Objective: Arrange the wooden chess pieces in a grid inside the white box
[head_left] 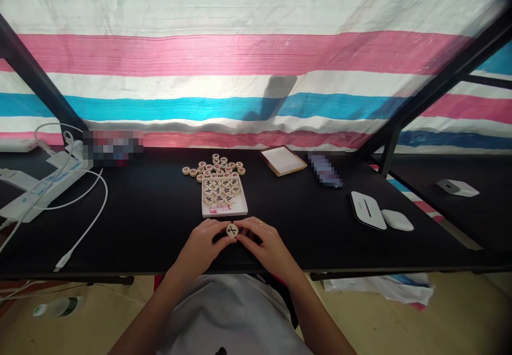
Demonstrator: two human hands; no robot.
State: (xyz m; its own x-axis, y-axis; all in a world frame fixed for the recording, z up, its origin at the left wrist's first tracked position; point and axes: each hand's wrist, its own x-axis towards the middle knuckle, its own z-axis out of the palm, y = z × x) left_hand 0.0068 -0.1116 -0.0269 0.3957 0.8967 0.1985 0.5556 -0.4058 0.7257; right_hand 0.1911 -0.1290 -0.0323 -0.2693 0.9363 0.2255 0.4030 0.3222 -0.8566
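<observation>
My left hand [205, 244] and my right hand [264, 243] meet at the near edge of the black table [152, 221]. Together they pinch one round wooden chess piece [232, 230] with a black character on its face. A ring shows on a finger of my right hand. Just beyond the hands lies a white box tray [224, 208] holding several similar pieces. More loose chess pieces [214, 167] lie on the table behind the tray.
A shallow wooden-rimmed lid [283, 160] lies at the back right. Two white devices [378, 213] rest on the right. A white power strip [44, 181] and cables [86, 227] cover the left. A bottle [58, 307] lies on the floor.
</observation>
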